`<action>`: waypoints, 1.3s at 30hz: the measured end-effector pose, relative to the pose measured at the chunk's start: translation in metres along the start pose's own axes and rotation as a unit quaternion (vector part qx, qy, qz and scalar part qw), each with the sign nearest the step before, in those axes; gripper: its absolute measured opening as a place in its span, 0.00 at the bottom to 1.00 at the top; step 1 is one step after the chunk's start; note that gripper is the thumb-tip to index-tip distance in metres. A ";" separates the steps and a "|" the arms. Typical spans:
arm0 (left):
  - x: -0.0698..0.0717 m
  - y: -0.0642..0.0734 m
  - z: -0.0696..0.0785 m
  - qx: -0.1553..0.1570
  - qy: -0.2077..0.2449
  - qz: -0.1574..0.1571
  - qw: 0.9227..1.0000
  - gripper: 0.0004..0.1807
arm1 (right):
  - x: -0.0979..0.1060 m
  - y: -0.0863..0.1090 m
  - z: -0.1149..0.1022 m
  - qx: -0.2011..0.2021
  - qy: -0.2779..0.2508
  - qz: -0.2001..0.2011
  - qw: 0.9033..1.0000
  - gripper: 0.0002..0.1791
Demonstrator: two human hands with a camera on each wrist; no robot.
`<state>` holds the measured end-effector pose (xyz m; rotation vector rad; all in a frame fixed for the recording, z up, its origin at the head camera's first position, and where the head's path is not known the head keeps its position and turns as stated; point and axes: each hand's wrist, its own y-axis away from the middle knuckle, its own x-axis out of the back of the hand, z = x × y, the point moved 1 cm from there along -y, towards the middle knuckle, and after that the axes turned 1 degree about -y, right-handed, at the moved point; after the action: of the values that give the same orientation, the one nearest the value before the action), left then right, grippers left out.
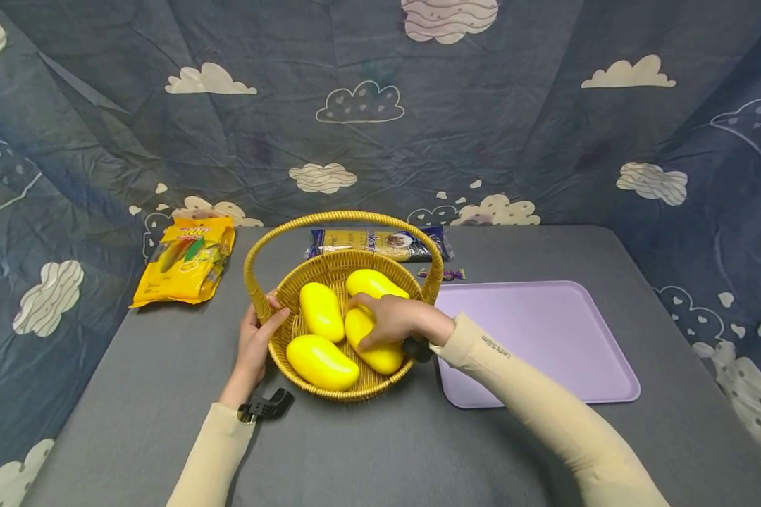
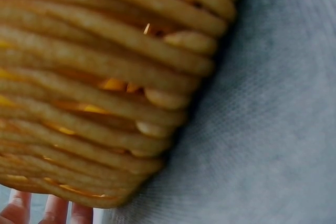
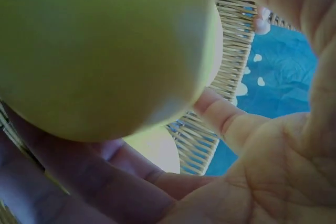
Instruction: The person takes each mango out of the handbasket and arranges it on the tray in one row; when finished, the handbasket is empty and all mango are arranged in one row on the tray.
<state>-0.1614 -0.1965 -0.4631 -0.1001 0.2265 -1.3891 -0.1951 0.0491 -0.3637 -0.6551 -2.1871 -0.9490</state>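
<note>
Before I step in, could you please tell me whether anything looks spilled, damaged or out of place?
Nothing stands out as spilled or damaged: the four yellow mangoes are in the basket. At most, the small purple wrapped candy looks slightly stray, lying loose near the far left corner of the tray.

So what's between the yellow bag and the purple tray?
The basket with four yellow fruits sits between the yellow bag and the purple tray; the head view shows it.

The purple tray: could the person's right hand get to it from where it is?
Probably yes: the tray lies beside the basket, with the right forearm above its edge. The right hand grips a mango inside the basket, though, so it would first need to clear the rim.
</note>
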 end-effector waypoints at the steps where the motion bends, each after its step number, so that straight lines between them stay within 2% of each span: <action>1: 0.000 0.000 0.000 0.000 -0.002 0.000 1.000 0.13 | 0.000 0.000 0.001 0.002 -0.004 0.004 1.000 0.38; 13: 0.001 0.002 0.000 0.003 0.007 -0.001 1.000 0.13 | 0.000 0.005 0.005 0.032 -0.025 0.061 0.997 0.39; 20: 0.000 0.001 0.000 0.003 0.012 -0.004 1.000 0.14 | 0.001 0.010 0.007 0.049 -0.052 0.096 0.993 0.40; 28: 0.000 0.000 0.001 0.005 0.016 0.000 1.000 0.13 | 0.001 0.017 0.005 0.064 -0.053 0.133 0.988 0.41; 34: 0.000 0.001 0.000 -0.001 0.017 -0.001 1.000 0.13 | -0.001 0.021 0.005 0.075 -0.081 0.161 0.981 0.41; 39: 0.000 0.001 0.000 -0.002 0.020 -0.003 1.000 0.13 | -0.003 0.025 0.008 0.086 -0.121 0.188 0.971 0.40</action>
<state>-0.1607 -0.1968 -0.4632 -0.0761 0.2629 -1.3983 -0.1801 0.0699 -0.3592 -1.0989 -2.2078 -0.4973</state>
